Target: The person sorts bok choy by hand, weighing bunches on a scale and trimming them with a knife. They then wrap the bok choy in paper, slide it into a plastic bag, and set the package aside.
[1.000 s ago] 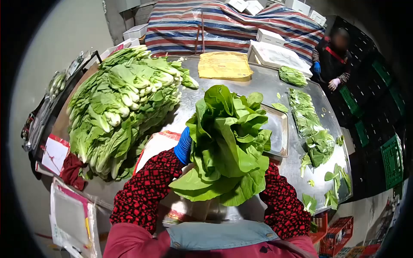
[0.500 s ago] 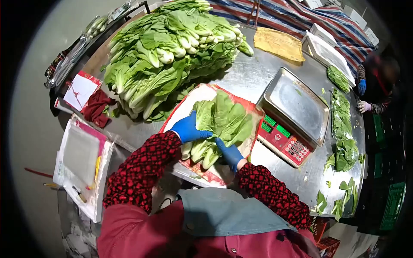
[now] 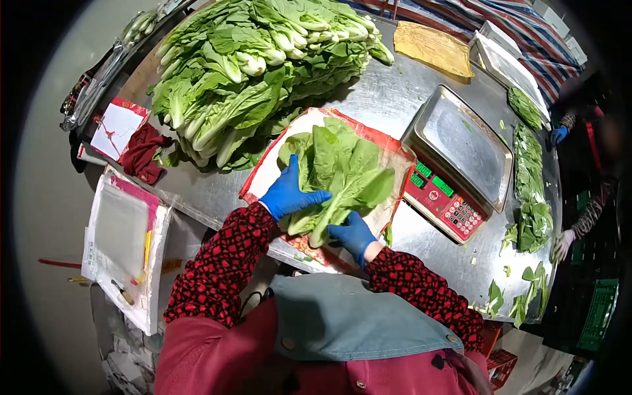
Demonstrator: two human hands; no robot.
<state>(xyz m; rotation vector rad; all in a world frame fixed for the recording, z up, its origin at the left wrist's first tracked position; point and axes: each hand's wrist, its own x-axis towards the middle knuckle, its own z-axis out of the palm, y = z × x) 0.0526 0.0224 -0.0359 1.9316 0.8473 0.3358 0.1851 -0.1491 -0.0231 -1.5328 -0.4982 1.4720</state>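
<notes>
A bunch of leafy greens [image 3: 342, 164] with pale stems lies on a red-edged white sack [image 3: 260, 174] in front of me. My left hand [image 3: 289, 191], in a blue glove, grips the bunch from the left, with fingers along the leaves and thumb across the stems. At the lower right of the bunch, my right hand [image 3: 354, 238], also blue-gloved, closes round the stem ends. Part of its fingers is hidden behind the stems. Just right of the sack stands a red digital scale [image 3: 442, 203] with a bare metal pan [image 3: 464, 145].
A tall heap of greens [image 3: 257, 85] covers the table's back left. Bagged greens [image 3: 528, 164] line the right edge, near a co-worker's gloved hand [image 3: 563, 245]. A yellow cloth [image 3: 431, 49] lies at the back. Left are a plastic-lined box [image 3: 122, 243] and a dark red cloth [image 3: 143, 158].
The bunch has turned and its leaves spread more to the right. My right hand has moved closer round the stem ends. The view has shifted slightly, and the co-worker's hands have moved apart.
</notes>
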